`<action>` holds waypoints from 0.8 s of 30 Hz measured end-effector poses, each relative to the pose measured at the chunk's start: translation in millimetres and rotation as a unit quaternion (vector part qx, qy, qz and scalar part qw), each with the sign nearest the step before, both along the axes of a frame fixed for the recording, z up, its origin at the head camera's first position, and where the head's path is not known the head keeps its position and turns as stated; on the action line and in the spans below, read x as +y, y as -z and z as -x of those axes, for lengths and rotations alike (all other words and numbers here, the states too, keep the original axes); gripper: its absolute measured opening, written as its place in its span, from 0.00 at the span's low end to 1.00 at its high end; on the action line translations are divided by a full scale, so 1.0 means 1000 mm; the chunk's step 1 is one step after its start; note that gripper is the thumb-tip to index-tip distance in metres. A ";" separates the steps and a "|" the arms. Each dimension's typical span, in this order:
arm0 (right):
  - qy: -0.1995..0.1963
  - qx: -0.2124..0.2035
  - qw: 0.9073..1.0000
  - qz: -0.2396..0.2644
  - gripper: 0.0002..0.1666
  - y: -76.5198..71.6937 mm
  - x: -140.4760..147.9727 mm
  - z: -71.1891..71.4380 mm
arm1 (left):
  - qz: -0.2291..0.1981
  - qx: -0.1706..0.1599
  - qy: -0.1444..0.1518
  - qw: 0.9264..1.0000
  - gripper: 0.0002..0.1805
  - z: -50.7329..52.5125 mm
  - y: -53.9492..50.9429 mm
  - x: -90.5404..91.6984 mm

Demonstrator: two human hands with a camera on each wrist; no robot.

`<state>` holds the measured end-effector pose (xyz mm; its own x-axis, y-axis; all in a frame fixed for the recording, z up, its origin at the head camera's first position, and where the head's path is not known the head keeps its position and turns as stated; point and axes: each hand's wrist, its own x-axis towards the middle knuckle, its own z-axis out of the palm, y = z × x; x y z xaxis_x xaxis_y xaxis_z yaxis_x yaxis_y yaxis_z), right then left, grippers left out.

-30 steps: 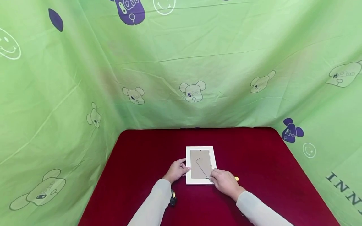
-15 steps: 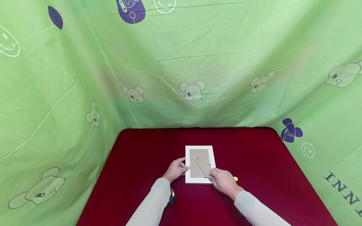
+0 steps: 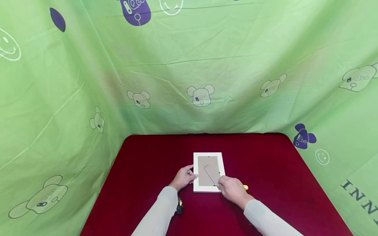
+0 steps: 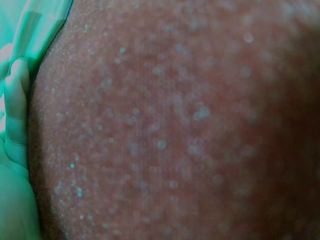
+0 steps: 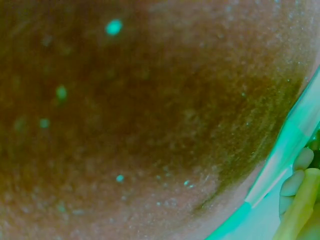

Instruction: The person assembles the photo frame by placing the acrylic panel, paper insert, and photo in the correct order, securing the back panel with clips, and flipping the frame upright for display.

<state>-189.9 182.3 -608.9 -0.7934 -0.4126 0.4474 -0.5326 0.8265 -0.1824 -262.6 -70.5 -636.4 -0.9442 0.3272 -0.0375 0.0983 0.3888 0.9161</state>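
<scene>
A white photo frame (image 3: 207, 189) lies back side up on the red tabletop, its grey-brown backing board (image 3: 203, 178) showing with a thin dark angled line on it. My left hand (image 3: 183, 177) holds the frame's left edge, thumb on top and fingers along the side. At the lower right corner, my right hand (image 3: 233, 188) grips a yellow-handled tool (image 5: 302, 210); the handle's end sticks out beyond the palm in the head view. The tool's working end is mostly hidden by the fingers, close to a small dark tab (image 3: 215, 185) at the board's lower edge.
A red cloth covers the table (image 3: 141, 170). Green printed fabric (image 3: 165, 72) hangs behind and at both sides. A black and yellow object (image 3: 179, 206) shows beside the left wrist. Both wrist views are filled mostly by the blurred cloth.
</scene>
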 end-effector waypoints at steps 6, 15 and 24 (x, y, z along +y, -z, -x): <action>0.005 -0.021 1.000 -0.011 0.17 -0.006 -0.002 -0.001 | -0.012 0.003 -0.001 1.000 0.33 -0.001 -0.001 0.001; 0.004 -0.015 1.000 -0.011 0.18 -0.005 -0.001 -0.002 | 0.000 0.002 -0.002 1.000 0.33 0.000 0.000 -0.002; -0.021 -0.016 1.000 0.003 0.14 0.003 0.008 -0.002 | 0.008 0.005 -0.005 1.000 0.33 0.001 0.004 -0.001</action>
<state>-188.0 190.5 -611.5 -0.7894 -0.4432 0.4248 -0.5606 0.8024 -0.2048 -263.6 -71.5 -640.2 -0.9475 0.3180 -0.0329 0.1040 0.4039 0.9089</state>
